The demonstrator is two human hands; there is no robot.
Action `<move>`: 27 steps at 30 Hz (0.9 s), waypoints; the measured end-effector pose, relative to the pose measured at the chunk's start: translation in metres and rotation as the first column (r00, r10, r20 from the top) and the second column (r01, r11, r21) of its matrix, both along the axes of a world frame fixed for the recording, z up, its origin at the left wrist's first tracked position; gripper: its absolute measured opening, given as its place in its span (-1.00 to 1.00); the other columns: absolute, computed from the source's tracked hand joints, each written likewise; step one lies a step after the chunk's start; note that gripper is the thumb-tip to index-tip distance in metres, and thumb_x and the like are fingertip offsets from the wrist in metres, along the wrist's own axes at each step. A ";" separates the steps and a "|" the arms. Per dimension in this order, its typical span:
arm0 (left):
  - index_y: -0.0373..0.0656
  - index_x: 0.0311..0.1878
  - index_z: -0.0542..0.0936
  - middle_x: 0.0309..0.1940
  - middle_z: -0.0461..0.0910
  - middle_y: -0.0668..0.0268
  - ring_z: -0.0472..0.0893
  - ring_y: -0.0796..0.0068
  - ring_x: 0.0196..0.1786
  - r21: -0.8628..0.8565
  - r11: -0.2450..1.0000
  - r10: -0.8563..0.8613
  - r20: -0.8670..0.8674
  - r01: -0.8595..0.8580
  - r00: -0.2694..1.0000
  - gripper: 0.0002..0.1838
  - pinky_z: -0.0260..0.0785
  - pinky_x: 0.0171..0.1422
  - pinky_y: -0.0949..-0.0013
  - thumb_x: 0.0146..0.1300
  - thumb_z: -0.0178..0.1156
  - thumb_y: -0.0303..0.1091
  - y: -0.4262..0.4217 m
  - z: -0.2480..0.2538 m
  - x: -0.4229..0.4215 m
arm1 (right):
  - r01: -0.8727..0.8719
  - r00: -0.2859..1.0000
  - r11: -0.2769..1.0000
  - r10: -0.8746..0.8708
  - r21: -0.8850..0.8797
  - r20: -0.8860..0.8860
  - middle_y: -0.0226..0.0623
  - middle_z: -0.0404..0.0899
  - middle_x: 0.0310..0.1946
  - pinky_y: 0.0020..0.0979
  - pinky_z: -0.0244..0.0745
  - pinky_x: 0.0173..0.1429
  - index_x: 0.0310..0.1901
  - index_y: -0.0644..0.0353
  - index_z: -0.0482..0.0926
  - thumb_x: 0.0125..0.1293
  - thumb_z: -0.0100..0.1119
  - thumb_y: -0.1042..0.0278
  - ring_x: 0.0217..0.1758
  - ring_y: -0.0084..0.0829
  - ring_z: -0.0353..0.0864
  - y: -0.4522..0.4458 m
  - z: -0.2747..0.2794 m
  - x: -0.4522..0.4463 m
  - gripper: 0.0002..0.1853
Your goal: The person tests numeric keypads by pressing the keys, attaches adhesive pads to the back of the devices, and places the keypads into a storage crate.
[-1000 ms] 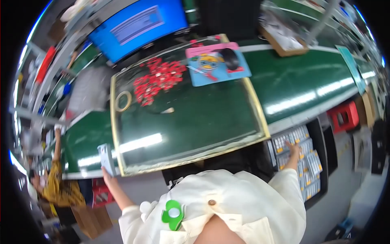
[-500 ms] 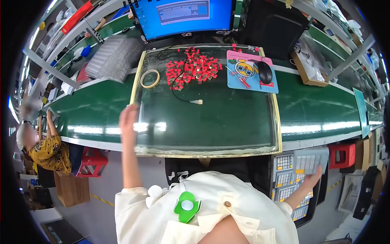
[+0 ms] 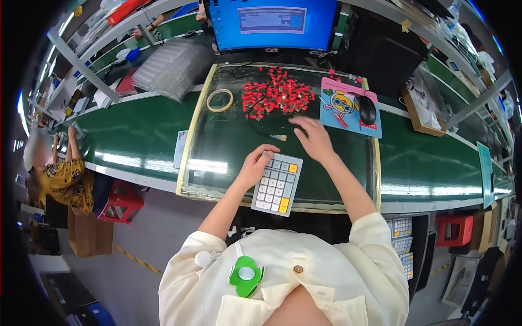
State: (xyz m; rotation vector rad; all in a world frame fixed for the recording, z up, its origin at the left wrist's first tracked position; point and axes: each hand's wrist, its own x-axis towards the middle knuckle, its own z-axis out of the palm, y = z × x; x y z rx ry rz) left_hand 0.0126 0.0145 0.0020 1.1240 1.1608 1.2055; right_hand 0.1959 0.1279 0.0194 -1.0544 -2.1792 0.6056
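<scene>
A small grey keypad (image 3: pixel 276 186) with white, grey and yellow keys is over the front of the glass-topped mat (image 3: pixel 228 157). My left hand (image 3: pixel 258 165) grips its upper left corner. My right hand (image 3: pixel 312 136) is above the mat, fingers apart, holding nothing, close to a cable with a light connector (image 3: pixel 278 137). Beyond the hands lies a heap of small red-and-metal pieces (image 3: pixel 277 93). A roll of tape (image 3: pixel 219 101) lies to the heap's left.
Behind the mat stands a monitor (image 3: pixel 272 24). A black mouse (image 3: pixel 367 110) sits on a cartoon mouse pad (image 3: pixel 338 120). More keypads (image 3: pixel 402 227) fill a bin at lower right. A person (image 3: pixel 68 185) sits at the far left. Bubble-wrapped trays (image 3: pixel 168 68) lie back left.
The keypad has come from the bin side onto the mat and is now in my left hand. My right hand has let go of it and moved up over the mat.
</scene>
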 end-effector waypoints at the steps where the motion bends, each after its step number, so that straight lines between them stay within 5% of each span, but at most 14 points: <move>1: -0.20 -0.14 0.51 -0.33 0.51 0.44 0.45 0.72 -0.25 0.005 1.000 0.024 -0.008 -0.024 1.000 -0.82 0.31 -0.13 0.59 0.32 -0.05 -0.38 0.000 -0.003 -0.003 | 0.020 0.989 0.962 -0.058 0.271 0.133 -0.34 0.52 0.01 -0.16 0.36 0.06 -0.01 -0.06 0.56 0.20 0.10 0.37 0.10 -0.30 0.41 0.012 -0.010 -0.016 -0.70; 2: -0.20 -0.15 0.51 -0.36 0.49 0.44 0.43 0.73 -0.27 -0.004 1.000 0.028 0.023 -0.028 0.999 -0.83 0.30 -0.15 0.58 0.32 -0.04 -0.37 0.000 -0.004 -0.005 | 0.002 0.959 0.852 -0.151 0.523 0.242 -0.33 0.49 0.07 -0.09 0.32 0.11 0.00 -0.09 0.56 0.18 0.09 0.40 0.20 -0.25 0.35 0.022 -0.018 -0.025 -0.68; 5: -0.20 -0.19 0.51 -0.41 0.45 0.46 0.38 0.73 -0.33 -0.025 0.999 0.044 0.092 -0.042 0.995 -0.83 0.26 -0.20 0.58 0.31 -0.03 -0.36 0.001 -0.010 -0.010 | -0.003 0.900 0.826 -0.244 0.564 0.362 -0.35 0.40 0.17 0.00 0.17 0.20 -0.03 -0.05 0.59 0.13 0.08 0.43 0.32 -0.24 0.15 0.043 -0.033 -0.036 -0.66; 10: -0.20 -0.20 0.51 -0.40 0.43 0.46 0.35 0.73 -0.34 -0.060 0.994 0.098 0.095 -0.092 0.991 -0.84 0.23 -0.22 0.59 0.30 -0.04 -0.36 0.010 -0.019 -0.013 | -0.063 0.945 0.884 -0.097 0.463 0.312 -0.52 0.51 -0.03 -0.16 0.18 0.12 -0.10 0.02 0.62 0.15 0.10 0.40 0.11 -0.34 0.31 0.046 -0.043 -0.014 -0.73; 14: -0.15 -0.17 0.51 -0.56 0.39 0.46 0.33 0.73 -0.45 -0.020 0.990 0.132 -0.242 -0.141 0.961 -0.81 0.22 -0.35 0.53 0.31 -0.03 -0.29 0.026 -0.010 0.005 | -0.006 0.920 0.855 -0.198 0.519 0.337 -0.55 0.51 -0.21 -0.20 0.20 0.05 -0.13 0.01 0.63 0.17 0.15 0.31 -0.03 -0.36 0.34 0.034 -0.038 0.014 -0.78; 16: -0.14 -0.13 0.51 -0.61 0.44 0.31 0.45 0.51 -0.49 0.037 0.980 0.192 -0.387 -0.193 0.902 -0.77 0.27 -0.37 0.39 0.32 -0.01 -0.22 0.029 -0.001 0.014 | 0.028 0.920 0.885 -0.204 0.465 0.334 -0.55 0.51 -0.25 -0.21 0.20 0.05 -0.14 0.00 0.63 0.17 0.18 0.28 -0.03 -0.36 0.34 0.025 -0.034 0.024 -0.78; 20: -0.14 -0.05 0.50 -0.53 0.52 0.14 0.58 0.18 -0.39 0.109 0.963 0.265 -0.561 -0.247 0.785 -0.72 0.36 -0.26 0.27 0.32 0.01 -0.18 0.025 0.008 0.017 | 0.027 0.916 0.772 -0.273 0.636 0.293 -0.54 0.50 -0.28 -0.18 0.21 0.07 -0.23 -0.02 0.62 0.15 0.19 0.26 -0.02 -0.36 0.35 0.019 -0.041 0.052 -0.85; 24: -0.15 -0.02 0.49 -0.35 0.55 0.14 0.56 0.20 -0.31 0.078 0.969 0.240 -0.503 -0.233 0.830 -0.73 0.37 -0.17 0.26 0.27 0.09 -0.25 0.022 0.005 0.015 | 0.194 0.956 0.897 -0.263 0.397 0.128 -0.48 0.53 -0.21 -0.21 0.22 0.09 -0.22 0.00 0.54 0.28 0.07 0.33 0.01 -0.34 0.38 0.007 -0.036 0.055 -0.91; 26: -0.16 -0.01 0.49 -0.20 0.58 0.15 0.55 0.21 -0.22 0.044 0.982 0.180 -0.520 -0.184 0.835 -0.72 0.37 -0.09 0.24 0.24 0.14 -0.30 0.022 0.008 0.013 | 0.114 0.988 0.976 -0.090 0.188 -0.129 -0.23 0.56 -0.16 -0.20 0.32 0.05 -0.25 0.14 0.46 0.33 -0.06 0.43 -0.06 -0.16 0.48 -0.007 -0.025 0.047 -0.92; 27: -0.18 0.02 0.49 -0.15 0.57 0.15 0.53 0.22 -0.15 0.172 0.978 0.197 -0.599 -0.116 0.776 -0.71 0.35 -0.02 0.26 0.24 0.14 -0.33 0.023 0.004 0.012 | 0.087 0.973 0.991 -0.063 0.102 -0.224 -0.19 0.57 -0.15 -0.18 0.34 0.07 -0.23 0.16 0.45 0.32 -0.05 0.44 -0.06 -0.11 0.49 -0.021 -0.020 0.039 -0.93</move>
